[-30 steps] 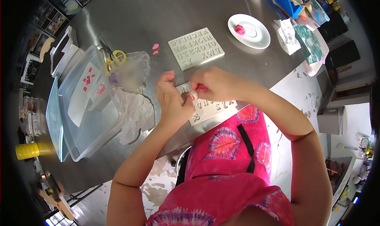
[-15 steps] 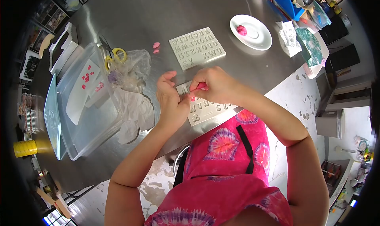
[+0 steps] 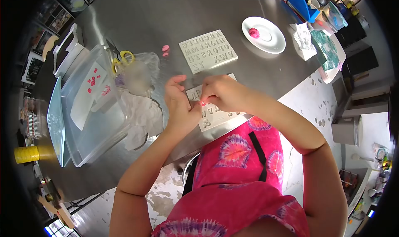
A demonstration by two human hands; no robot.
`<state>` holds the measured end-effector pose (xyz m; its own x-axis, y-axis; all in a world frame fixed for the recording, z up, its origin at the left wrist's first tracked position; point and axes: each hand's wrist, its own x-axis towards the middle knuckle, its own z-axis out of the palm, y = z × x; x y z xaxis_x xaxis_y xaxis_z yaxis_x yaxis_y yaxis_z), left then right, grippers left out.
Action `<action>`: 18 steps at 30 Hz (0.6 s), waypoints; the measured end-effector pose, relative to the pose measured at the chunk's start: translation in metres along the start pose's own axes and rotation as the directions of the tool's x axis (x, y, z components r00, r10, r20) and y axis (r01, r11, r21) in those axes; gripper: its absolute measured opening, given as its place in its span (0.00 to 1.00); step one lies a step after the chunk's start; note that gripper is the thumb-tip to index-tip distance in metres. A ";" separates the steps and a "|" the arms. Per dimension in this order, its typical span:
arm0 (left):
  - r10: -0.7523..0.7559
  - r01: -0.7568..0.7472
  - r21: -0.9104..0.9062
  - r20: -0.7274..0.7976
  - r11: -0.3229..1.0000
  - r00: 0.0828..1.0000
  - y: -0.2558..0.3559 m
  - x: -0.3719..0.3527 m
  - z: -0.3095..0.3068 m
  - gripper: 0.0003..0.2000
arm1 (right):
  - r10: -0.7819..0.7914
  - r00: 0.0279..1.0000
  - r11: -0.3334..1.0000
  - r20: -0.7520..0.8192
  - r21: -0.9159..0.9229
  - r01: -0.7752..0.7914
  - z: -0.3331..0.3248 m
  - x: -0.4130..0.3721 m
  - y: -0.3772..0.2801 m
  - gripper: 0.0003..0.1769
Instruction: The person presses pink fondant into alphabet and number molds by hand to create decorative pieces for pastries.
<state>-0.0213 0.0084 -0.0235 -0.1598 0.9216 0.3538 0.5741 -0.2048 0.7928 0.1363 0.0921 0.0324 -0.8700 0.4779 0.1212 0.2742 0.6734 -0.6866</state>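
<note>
Close to the table's front edge lies a white letter mold (image 3: 218, 120), both hands over its upper left part. A small bit of pink dough (image 3: 203, 103) shows in one of its cavities. My right hand (image 3: 222, 92) is closed in a pinch, fingertips at that dough; what lies inside the fingers is mostly hidden. My left hand (image 3: 179, 103) rests at the mold's left side, thumb tip beside the dough, other fingers raised and apart. A second letter mold (image 3: 208, 51) lies just beyond. Two small pink pieces (image 3: 165, 51) sit on the table to its left.
A white saucer (image 3: 272, 37) with a pink dough lump (image 3: 254, 32) stands back right, near crumpled paper (image 3: 304, 41). On the left are a clear plastic bin (image 3: 75, 152), yellow-handled scissors (image 3: 124, 60), a plastic bag (image 3: 151, 64) and white crumpled paper (image 3: 143, 116).
My right hand has moved slightly down and left onto the mold cavity. The pink dough between its fingers has gone from sight, apart from the bit at the fingertips. My left hand stays put.
</note>
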 end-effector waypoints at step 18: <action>-0.089 0.089 -0.063 0.007 0.994 0.996 0.012 0.002 -0.005 0.30 | 0.151 0.982 0.987 0.111 0.046 -0.157 -0.004 0.011 -0.007 0.06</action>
<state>-0.0186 0.0059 -0.0104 -0.2047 0.9383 0.2787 0.5054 -0.1425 0.8510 0.1270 0.0949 0.0417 -0.8585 0.5088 -0.0641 0.3884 0.5635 -0.7291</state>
